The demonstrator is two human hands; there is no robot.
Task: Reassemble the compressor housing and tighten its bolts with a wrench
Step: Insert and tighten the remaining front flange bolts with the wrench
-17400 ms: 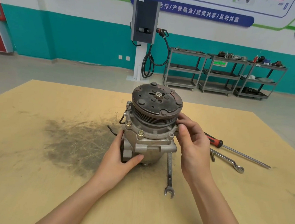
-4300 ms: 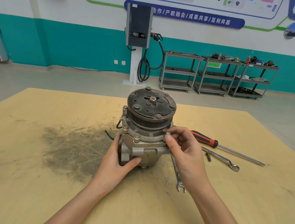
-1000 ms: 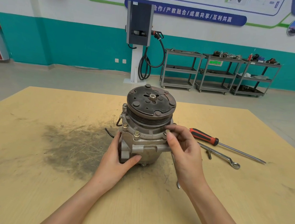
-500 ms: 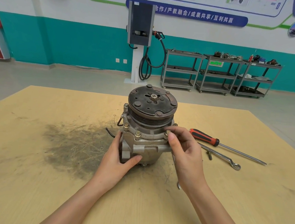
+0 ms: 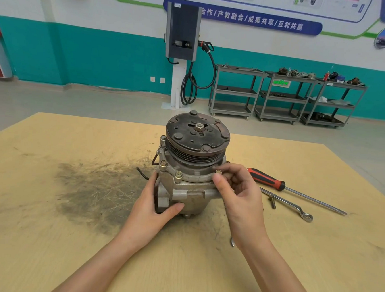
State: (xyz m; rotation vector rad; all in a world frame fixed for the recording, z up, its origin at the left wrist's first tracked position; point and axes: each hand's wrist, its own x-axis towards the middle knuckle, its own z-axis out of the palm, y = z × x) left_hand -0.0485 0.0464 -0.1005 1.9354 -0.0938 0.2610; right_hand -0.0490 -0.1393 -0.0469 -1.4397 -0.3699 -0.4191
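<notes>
Compressor: the compressor housing (image 5: 186,187) stands upright on the wooden table (image 5: 39,237), pulley upward.
Left hand: the left hand (image 5: 156,203) grips the lower body, thumb across the front, unchanged over the last seconds.
Right hand: the right hand (image 5: 236,191) pinches the bolt (image 5: 218,172) at the right flange; thumb and forefinger have shifted slightly round it since a second ago.
Meaning: hand-threading appears in progress; wrench tightening not yet begun.
Tools: ring spanner (image 5: 286,204) and screwdriver (image 5: 276,183) lie right, untouched.
</notes>
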